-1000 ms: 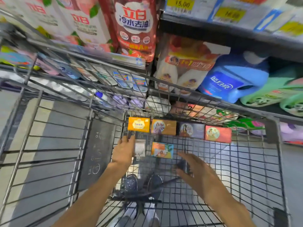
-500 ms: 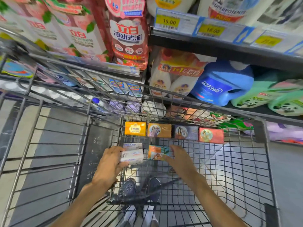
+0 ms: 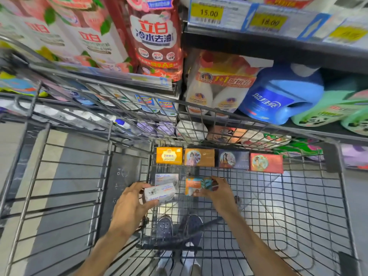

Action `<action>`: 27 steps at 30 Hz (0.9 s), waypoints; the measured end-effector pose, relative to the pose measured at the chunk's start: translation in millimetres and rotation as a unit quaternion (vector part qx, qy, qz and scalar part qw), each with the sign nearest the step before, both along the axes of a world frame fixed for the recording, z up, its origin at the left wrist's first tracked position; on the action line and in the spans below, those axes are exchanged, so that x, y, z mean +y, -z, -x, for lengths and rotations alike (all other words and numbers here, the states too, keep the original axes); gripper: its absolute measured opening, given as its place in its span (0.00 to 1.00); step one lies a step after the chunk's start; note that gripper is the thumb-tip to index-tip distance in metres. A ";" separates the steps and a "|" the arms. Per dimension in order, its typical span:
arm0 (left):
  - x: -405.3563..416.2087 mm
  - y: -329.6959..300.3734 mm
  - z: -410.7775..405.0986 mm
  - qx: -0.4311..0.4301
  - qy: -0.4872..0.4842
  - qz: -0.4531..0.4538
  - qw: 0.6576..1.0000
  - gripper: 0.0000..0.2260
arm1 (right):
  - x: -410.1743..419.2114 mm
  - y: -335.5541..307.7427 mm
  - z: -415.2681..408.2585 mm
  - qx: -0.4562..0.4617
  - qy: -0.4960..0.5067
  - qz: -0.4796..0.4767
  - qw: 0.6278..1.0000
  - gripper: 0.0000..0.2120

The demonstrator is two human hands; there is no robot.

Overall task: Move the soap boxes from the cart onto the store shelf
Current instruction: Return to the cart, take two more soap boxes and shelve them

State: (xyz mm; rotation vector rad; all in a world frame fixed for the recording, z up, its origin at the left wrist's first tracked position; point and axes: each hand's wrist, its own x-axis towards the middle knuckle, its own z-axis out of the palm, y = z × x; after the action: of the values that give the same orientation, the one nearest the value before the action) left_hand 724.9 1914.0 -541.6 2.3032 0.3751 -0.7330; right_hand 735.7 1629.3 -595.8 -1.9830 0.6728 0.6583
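**Both hands gripping soap boxes inside the cart**

The left hand (image 3: 131, 206) is holding a white soap box (image 3: 160, 193), lifted above another white box (image 3: 166, 178) on the cart (image 3: 278, 216) floor. The right hand (image 3: 221, 194) is curling round an orange-and-teal soap box (image 3: 196, 186). Four more boxes (image 3: 219, 159) are lining the cart's far wall, below the store shelf (image 3: 278, 44).

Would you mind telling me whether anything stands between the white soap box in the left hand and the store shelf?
Yes: the cart's wire front wall rises between the white soap box and the shelf.
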 end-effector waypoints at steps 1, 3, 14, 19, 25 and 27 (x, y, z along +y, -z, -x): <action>-0.3 -0.5 -0.8 -0.006 -0.006 0.016 1.000 0.22 | -3.4 -2.2 1.3 -0.005 0.015 -0.018 1.000 0.20; -2.9 -6.2 -3.6 -0.013 -0.016 0.037 0.999 0.22 | -11.9 -11.5 4.5 -0.003 0.034 -0.045 0.998 0.19; -48.0 -116.7 -45.2 -0.046 0.069 0.152 0.985 0.20 | -83.9 -155.3 31.6 -0.107 0.152 -0.137 0.973 0.21; -104.7 -223.9 -63.3 -0.109 0.138 0.223 0.959 0.21 | -125.6 -292.6 76.2 -0.211 0.212 -0.074 0.951 0.22; -201.1 -354.1 -50.2 -0.152 0.251 0.272 0.916 0.20 | -192.1 -420.8 165.4 -0.318 0.290 -0.013 0.903 0.18; -244.9 -397.6 -35.4 -0.160 0.299 0.295 0.893 0.19 | -217.5 -457.8 201.6 -0.340 0.319 0.019 0.884 0.18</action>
State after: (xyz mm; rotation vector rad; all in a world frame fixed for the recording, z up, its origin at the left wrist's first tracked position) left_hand 760.3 1669.1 -144.1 1.8790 -0.6596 -0.6137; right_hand 534.1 1411.7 -138.0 -1.7011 0.8177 -0.4419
